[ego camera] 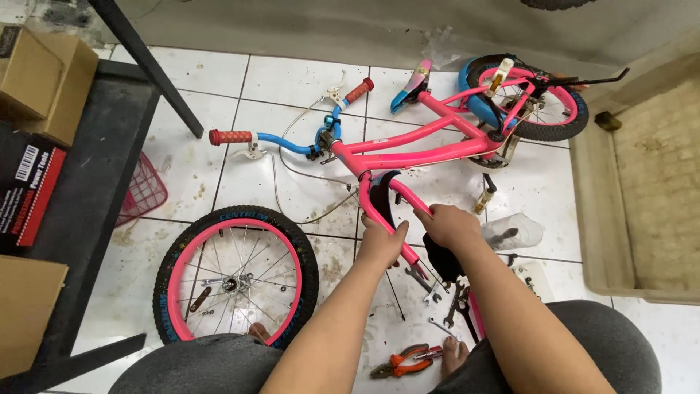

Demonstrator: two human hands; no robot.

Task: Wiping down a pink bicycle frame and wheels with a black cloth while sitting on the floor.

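We close our left hand (380, 241) and right hand (446, 225) in a tight grip around the pink fork (373, 204), beside the loose wheel (235, 277)

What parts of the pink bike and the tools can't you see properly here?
- Fork ends, head view: hidden under the left hand and right hand.
- Spanners, head view: partly covered by the right forearm.
- Pliers, head view: tips too small to make out.
- Rear wheel, head view: partly behind the frame.
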